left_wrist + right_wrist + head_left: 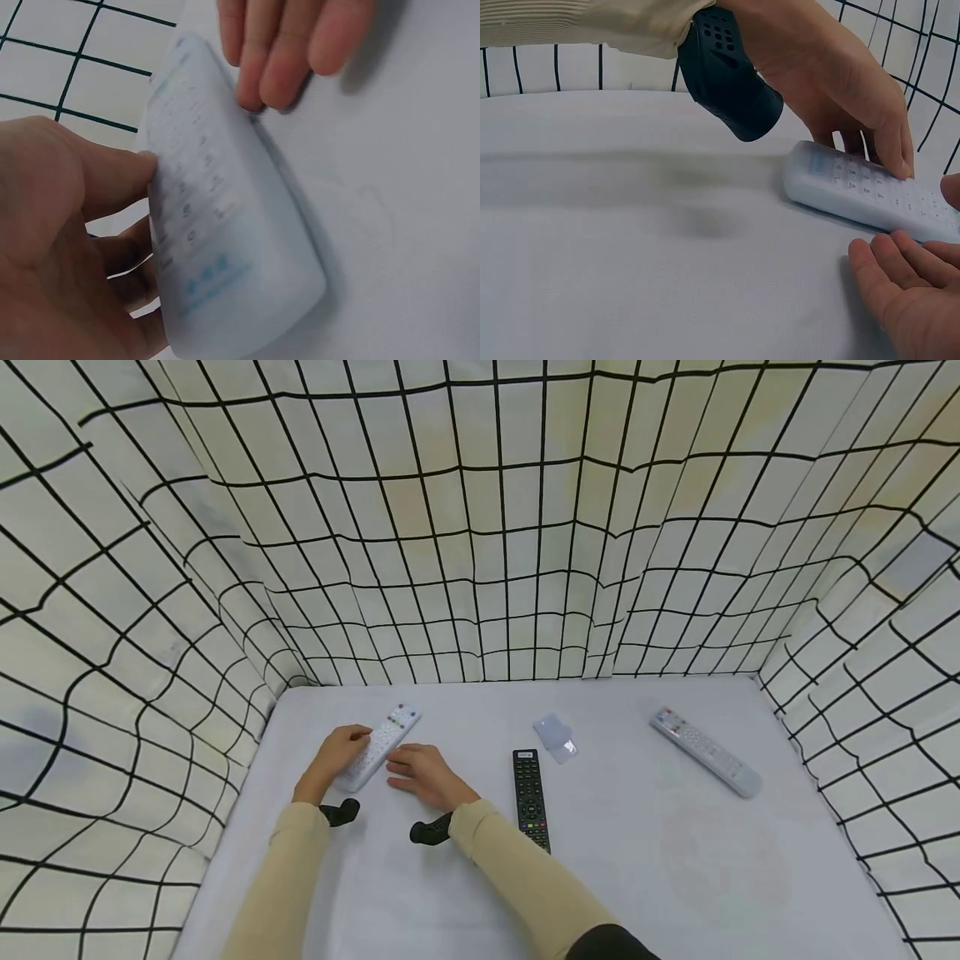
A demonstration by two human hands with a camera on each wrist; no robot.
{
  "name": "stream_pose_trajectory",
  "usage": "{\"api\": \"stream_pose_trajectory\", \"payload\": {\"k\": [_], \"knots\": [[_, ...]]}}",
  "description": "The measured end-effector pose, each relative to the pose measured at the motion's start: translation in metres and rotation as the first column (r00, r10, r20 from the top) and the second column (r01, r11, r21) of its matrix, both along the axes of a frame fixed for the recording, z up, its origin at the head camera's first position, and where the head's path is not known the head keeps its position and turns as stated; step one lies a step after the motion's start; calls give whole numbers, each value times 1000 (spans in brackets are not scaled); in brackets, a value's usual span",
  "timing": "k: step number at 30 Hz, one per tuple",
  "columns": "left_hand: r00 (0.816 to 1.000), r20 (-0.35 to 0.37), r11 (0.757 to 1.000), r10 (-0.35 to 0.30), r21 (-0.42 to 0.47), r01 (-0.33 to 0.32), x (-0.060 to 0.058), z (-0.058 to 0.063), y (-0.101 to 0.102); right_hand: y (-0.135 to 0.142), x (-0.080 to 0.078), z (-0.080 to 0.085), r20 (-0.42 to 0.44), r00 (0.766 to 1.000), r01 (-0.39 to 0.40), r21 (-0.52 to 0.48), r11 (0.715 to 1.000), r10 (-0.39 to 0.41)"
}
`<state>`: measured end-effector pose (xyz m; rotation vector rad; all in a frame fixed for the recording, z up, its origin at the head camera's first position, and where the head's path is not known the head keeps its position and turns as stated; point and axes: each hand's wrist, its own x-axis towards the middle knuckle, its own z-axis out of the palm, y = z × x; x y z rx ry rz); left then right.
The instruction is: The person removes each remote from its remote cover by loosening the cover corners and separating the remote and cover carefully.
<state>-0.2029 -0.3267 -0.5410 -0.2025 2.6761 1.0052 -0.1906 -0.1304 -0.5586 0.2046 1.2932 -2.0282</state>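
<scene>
A white remote control (380, 746) in a clear, milky cover lies at the left of the table, keys up and slanting away to the right. The left hand (338, 759) pinches its left edge, thumb at the upper rim and fingers curled down along the side, as the left wrist view shows. At the opposite long edge is the right hand (429, 774), its fingers (900, 274) extended and side by side, palm turned toward the remote. Those fingertips are at or just beside the edge; whether they touch it cannot be told.
A black remote control (531, 797) lies mid-table, partly behind the right sleeve. Near it is a small clear plastic piece (556, 737). Another white remote in a cover (706, 752) lies at the right. Black-lined grid walls (480, 552) enclose the white table (637, 877).
</scene>
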Motion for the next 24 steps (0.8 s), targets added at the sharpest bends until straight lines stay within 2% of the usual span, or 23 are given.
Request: {"api": "stream_pose_trajectory", "payload": {"k": [6, 10, 16, 21, 24], "knots": [[997, 75, 992, 37, 119, -45, 2, 6, 3, -1, 1, 3, 3, 1000, -8, -13, 1000, 8], [995, 84, 980, 60, 182, -74, 7, 6, 7, 4, 3, 5, 5, 1000, 0, -11, 1000, 0], [992, 54, 953, 110, 279, -121, 26, 3, 16, 12, 13, 7, -119, 993, 8, 35, 999, -4], [986, 22, 930, 168, 328, -166, 42, 2, 32, 20, 26, 9, -238, 971, 42, 121, 992, -12], [977, 6, 903, 214, 380, -200, 51, 2, 46, 27, 34, 10, -298, 954, 68, 166, 984, -15]]}}
